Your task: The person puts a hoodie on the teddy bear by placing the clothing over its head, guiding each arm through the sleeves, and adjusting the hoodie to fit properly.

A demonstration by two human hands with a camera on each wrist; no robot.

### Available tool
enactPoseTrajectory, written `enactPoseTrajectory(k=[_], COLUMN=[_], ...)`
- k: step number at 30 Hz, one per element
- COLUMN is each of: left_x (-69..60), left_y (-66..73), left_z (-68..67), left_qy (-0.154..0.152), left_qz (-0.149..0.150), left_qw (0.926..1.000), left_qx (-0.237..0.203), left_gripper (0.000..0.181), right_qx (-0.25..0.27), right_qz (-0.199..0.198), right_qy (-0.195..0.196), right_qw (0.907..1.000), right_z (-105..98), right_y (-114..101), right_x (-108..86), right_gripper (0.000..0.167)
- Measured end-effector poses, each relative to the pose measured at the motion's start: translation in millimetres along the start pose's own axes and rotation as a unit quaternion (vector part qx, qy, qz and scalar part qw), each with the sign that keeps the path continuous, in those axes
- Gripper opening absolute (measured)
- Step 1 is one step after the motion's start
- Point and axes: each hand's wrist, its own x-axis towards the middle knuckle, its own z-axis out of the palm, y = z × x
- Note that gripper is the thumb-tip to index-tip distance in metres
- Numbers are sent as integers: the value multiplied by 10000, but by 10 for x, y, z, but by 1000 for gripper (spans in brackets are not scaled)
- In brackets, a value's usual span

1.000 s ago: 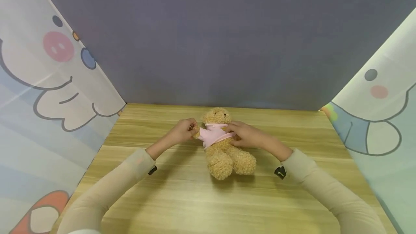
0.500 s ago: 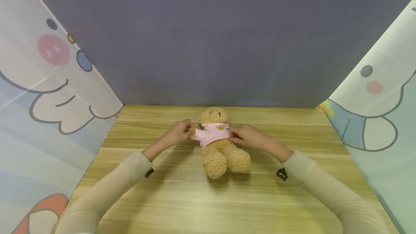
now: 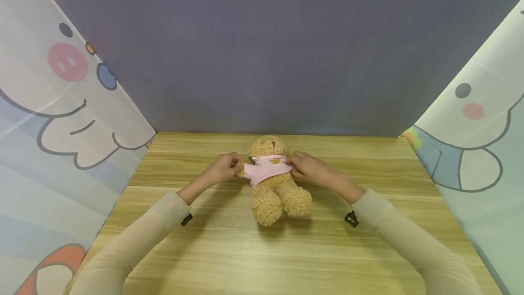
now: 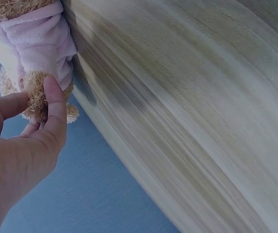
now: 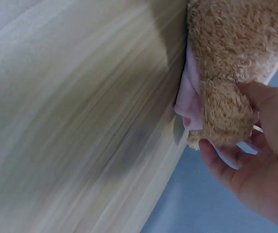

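A curly light-brown teddy bear (image 3: 281, 199) in a pink shirt (image 3: 266, 170) lies on its back, head towards the back wall. The shirt carries a small yellow emblem on its chest. My left hand (image 3: 223, 167) pinches the tip of the bear's arm (image 4: 36, 94), which pokes out of a pink sleeve. On the other side, my right hand (image 3: 313, 170) grips the bear's flank at the shirt's edge. In the right wrist view, its thumb and fingers (image 5: 262, 94) curl about a rounded plush part (image 5: 226, 114), with a pink fold beside it. Exactly what the right fingertips pinch is hidden.
The wood-grain table (image 3: 254, 258) ends at a dark grey back wall (image 3: 262, 49). Cartoon-printed panels rise on the left (image 3: 24, 172) and on the right (image 3: 487, 213).
The bear has shifted slightly left. My right hand has slid off the shirt's front to its edge, uncovering the yellow emblem. The left hand still pinches the bear's arm.
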Motion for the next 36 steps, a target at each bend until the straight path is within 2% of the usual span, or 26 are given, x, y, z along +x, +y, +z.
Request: enactPoseTrajectory(k=[3, 7, 11, 15, 19, 21, 24, 25, 27, 29, 31, 34, 36], left_x=[7, 11, -5, -68, -132, -138, -138, -133, -132, -120, -94, -12, 67], left_y=[-5, -4, -27, -83, -127, -111, 1, 56, 191, 331, 466, 655, 751], left_z=[5, 17, 39, 50, 62, 77, 78, 78, 76, 80, 93, 122, 144], left_qy=[16, 32, 13, -100, -93, 58, 497, 678, 1002, 1175, 1113, 656, 278], left_qz=[-22, -49, -118, -305, -367, -176, 225, 386, 648, 876, 1147, 1458, 1566], left_qw=[10000, 10000, 9999, 9994, 9987, 9976, 9903, 9845, 9712, 9567, 9482, 9502, 9554], left_qx=[1, 49, 62, 102, 355, 666, 1275, 1569, 2063, 2516, 2746, 2676, 2490], left_gripper=[14, 14, 12, 11, 11, 11, 16, 18, 21, 23, 21, 16, 17], right_qx=[-12, -57, -288, -455, -364, -295, 211, 463, 1006, 1380, 1423, 1278, 1230], right_qz=[-135, -111, -209, -479, -521, -348, 145, 328, 652, 765, 698, 556, 526], right_qy=[124, 228, 273, 512, 671, 535, -70, -322, -748, -941, -800, -414, -203], right_qw=[9998, 9997, 9990, 9965, 9957, 9975, 9996, 9979, 9900, 9830, 9841, 9894, 9908], right_z=[22, 44, 92, 139, 147, 128, 59, 32, -3, -22, -30, -35, -48], right_y=[-3, 0, 20, 30, 37, 47, 53, 56, 64, 70, 63, 36, -3], right_x=[23, 40, 32, -39, -93, -89, -56, -47, -28, -9, 20, 85, 143], right_gripper=[18, 14, 11, 20, 15, 11, 37, 48, 60, 59, 52, 42, 41])
